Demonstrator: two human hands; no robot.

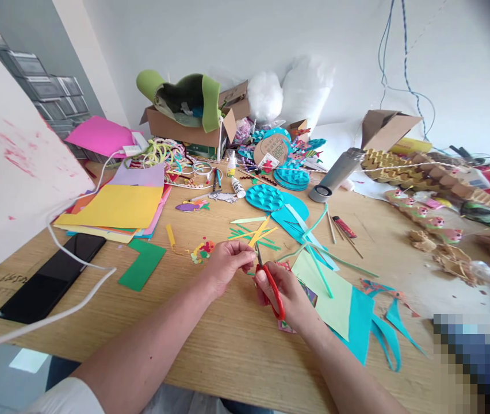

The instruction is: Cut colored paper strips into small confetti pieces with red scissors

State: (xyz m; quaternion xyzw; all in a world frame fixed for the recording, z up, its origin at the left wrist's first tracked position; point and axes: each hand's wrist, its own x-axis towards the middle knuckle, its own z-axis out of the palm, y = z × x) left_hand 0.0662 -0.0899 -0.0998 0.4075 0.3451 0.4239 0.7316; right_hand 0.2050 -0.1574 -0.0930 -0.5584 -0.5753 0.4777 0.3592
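Our left fingers [245,259] pinch what looks like a yellow strip [260,230], probably to steady it; our right fingers [263,280] grip the scissors [276,293] by the handles, blades beside the left fingertips, green strips [270,246] just beyond on the worktop [210,351].

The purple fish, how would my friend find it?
Look for the big stack of coloured paper on the left. Just right of it lies a small fish. Its body is purple, while the fish beside it is white.
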